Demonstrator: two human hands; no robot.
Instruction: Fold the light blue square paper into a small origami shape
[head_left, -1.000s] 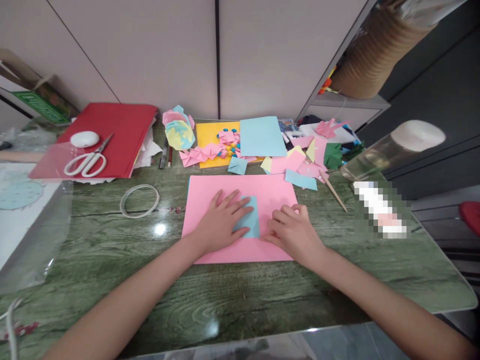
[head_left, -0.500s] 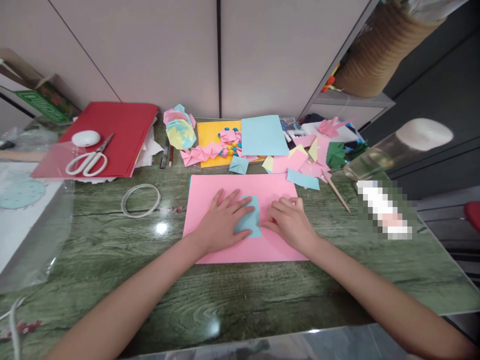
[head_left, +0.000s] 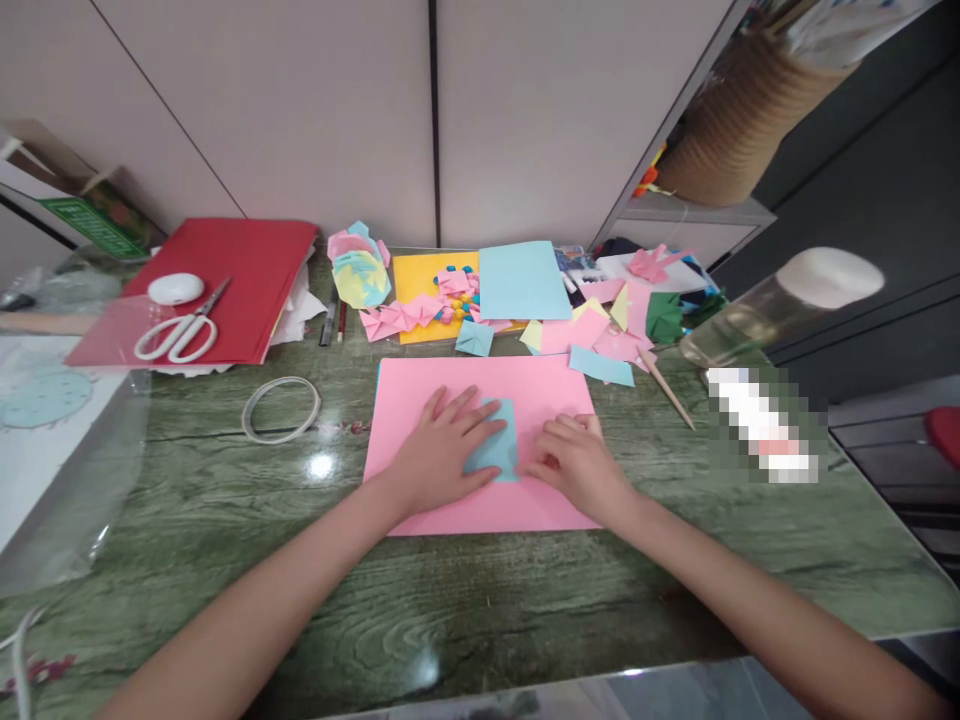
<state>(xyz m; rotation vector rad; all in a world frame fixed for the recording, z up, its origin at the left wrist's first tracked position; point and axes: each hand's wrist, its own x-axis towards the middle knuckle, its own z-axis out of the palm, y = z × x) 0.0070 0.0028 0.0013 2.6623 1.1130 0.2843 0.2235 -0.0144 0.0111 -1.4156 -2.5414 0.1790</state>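
A folded light-blue paper (head_left: 504, 438) lies on a pink sheet (head_left: 442, 510) in front of me, its left part under my left hand. My left hand (head_left: 442, 450) rests flat across it with fingers spread, holding it against the sheet. Beside the paper's right edge is my right hand (head_left: 574, 460), its fingers curled into a loose fist. The right thumb tip touches the paper near its lower right corner. I see nothing held in that hand.
Scissors (head_left: 180, 335) and a white oval case (head_left: 175, 289) lie on a red folder (head_left: 247, 270). A tape ring (head_left: 281, 440) sits left of the pink sheet. Folded paper pieces (head_left: 405, 315), a blue sheet (head_left: 523, 280), a wooden stick (head_left: 670, 395) and a bottle (head_left: 735, 325) stand along the back and right.
My right thumb has slid down along the blue paper's right edge to near its lower corner. My left hand stays in place. The view has shifted slightly.
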